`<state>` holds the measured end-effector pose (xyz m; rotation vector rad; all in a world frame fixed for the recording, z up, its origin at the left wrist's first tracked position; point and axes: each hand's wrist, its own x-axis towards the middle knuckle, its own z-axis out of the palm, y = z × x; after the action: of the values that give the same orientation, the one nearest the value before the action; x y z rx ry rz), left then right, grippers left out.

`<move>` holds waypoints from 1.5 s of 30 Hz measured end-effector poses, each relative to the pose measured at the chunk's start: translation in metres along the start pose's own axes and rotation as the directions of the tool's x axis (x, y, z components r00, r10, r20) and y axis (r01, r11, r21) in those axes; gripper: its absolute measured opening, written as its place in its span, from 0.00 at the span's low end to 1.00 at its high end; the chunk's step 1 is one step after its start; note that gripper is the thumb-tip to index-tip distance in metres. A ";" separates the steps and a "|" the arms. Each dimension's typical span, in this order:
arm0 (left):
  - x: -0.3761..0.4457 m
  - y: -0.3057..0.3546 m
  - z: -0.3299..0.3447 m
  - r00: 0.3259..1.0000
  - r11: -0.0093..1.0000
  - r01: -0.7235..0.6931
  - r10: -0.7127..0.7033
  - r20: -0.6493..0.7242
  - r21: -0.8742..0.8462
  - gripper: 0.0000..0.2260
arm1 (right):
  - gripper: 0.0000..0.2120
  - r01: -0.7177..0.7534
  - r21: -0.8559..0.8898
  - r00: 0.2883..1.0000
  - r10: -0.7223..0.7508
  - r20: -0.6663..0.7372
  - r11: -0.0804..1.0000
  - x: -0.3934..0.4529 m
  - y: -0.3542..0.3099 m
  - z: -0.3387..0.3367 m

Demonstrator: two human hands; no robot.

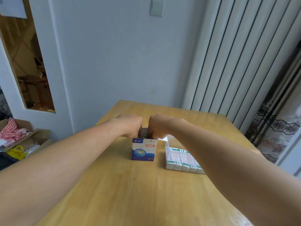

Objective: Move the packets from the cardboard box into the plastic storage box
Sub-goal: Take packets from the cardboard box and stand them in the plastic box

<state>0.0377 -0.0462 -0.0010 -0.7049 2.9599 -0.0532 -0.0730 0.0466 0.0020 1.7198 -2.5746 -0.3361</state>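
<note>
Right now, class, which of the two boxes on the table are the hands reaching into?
The upright blue-and-white cardboard box; both hands are at its open top. The clear plastic storage box, holding packets, lies beside it.

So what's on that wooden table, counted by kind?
Cardboard box: 1
Clear plastic storage box, with rows of packets inside, too tightly packed to count: 1
Hands, left hand and right hand, both at the cardboard box's open top: 2
Total: 4

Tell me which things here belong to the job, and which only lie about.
Job: small blue-and-white cardboard box; clear plastic storage box with white packets; left hand; right hand.
Lying about: brown cardboard carton, red checked cloth, yellow plastic bag.
</note>
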 end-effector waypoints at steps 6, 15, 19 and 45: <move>0.002 -0.011 0.001 0.998 0.978 -0.007 0.019 0.058 -0.208 0.08 | 0.08 0.028 0.051 1.000 -0.028 -0.006 0.998 -0.001 -0.002 0.000; -0.009 -0.023 -0.024 0.982 0.868 -0.105 0.013 -0.191 -0.485 0.06 | 0.07 0.021 0.532 0.986 0.071 -0.152 0.846 -0.015 0.026 -0.027; -0.015 -0.024 -0.033 0.963 0.838 -0.152 0.005 -0.270 -0.525 0.06 | 0.03 0.035 0.765 0.980 0.129 -0.153 0.644 -0.022 0.033 -0.028; 0.018 0.112 -0.021 0.891 0.132 -0.294 -0.322 -0.321 -0.947 0.04 | 0.06 0.270 0.890 0.710 0.548 -0.443 0.368 -0.108 0.093 0.000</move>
<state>-0.0309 0.0457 0.0118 -0.8321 2.9300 2.3460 -0.1154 0.1795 0.0301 1.1749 -2.2296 1.8101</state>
